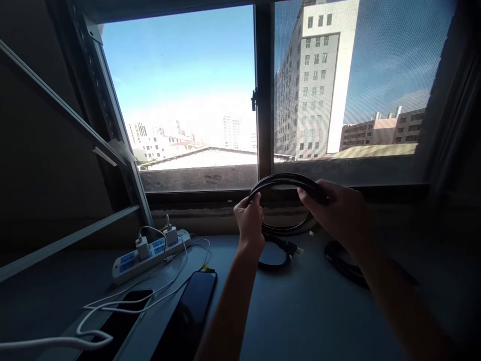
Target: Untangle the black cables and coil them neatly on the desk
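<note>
A black cable [287,177], wound into a loose coil of several turns, is held up between my two hands above the table. My left hand [249,219] is closed around the coil's left side, thumb on top. On the upper right side, my right hand [338,205] grips the same coil, its thumb pointing left. Beneath it, a second coiled black cable with a plug [291,248] lies on the table. Another dark coiled cable [343,263] rests further right, partly hidden behind my right forearm.
A white power strip [150,255] with two chargers stands at the left of the blue-grey table [300,311]. White cords run from it past two phones, one [191,301] near my left forearm. Behind is a window [265,100]; a metal frame [120,125] rises at left.
</note>
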Motion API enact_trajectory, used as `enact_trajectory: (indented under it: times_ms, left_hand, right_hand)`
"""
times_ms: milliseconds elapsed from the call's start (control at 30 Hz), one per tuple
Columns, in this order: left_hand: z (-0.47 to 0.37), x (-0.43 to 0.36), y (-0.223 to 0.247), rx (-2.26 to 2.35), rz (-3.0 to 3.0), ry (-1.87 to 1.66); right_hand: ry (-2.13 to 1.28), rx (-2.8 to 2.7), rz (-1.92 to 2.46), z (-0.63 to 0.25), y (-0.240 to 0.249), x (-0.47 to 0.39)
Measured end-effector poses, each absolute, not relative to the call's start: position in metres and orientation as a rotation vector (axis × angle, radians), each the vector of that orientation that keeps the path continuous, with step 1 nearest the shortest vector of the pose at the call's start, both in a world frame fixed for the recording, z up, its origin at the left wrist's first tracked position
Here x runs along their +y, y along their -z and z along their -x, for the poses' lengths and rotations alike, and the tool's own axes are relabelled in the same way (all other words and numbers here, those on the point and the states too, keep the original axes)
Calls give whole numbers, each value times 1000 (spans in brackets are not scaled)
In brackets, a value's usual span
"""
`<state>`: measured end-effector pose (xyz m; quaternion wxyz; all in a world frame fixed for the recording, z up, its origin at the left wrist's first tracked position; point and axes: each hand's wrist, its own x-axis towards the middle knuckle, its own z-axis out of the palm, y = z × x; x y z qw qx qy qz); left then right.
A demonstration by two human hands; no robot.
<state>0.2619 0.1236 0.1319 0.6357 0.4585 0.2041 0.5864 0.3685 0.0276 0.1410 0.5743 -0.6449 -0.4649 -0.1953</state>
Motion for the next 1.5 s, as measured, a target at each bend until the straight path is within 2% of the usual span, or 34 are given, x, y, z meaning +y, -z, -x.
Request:
enact_trajectory:
  times_ms: [67,133,233,433,633,767,867,1033,1100,1333,1500]
  left_hand:
    - [-261,119,-134,510,-1137,-1480]
    - [-260,113,-136,508,-1216,-1574]
    - [-258,108,-139,470,-1205,-1552]
    - [-253,107,-144,493,-1047,-1632]
    - [-251,114,-145,490,-872,-1496]
    - [-241,122,-146,492,-1265,-1730]
    - [-234,118,-150,454,-1575,-1783]
    - [-236,116,-148,342,-1594,-1728]
    - [-242,120,-142,310,-1547,-1673]
    - [-268,117,-127,244,-1011,-1248]
    - [-266,110,-134,208,-929,-1256]
  right_hand:
    - [514,-1050,1537,-369,-139,31]
    - [380,-1089,1461,-369,-136,36]
    - [196,-1149,1337,-369,-135,38]
    - [355,-1144,1658,-371,-136,25]
    - [166,-1308,1561,-366,-140,20]
    - [323,-1245,1592,-365,-139,22]
    - [404,-1218,1426,-363,-136,30]
    - [-139,-1243,1100,-358,-131,41]
    - [-213,-1170,1039,-355,-130,42]
    - [-45,-973,951,-351,-130,38]
    - [209,-1073,1172,-361,-135,35]
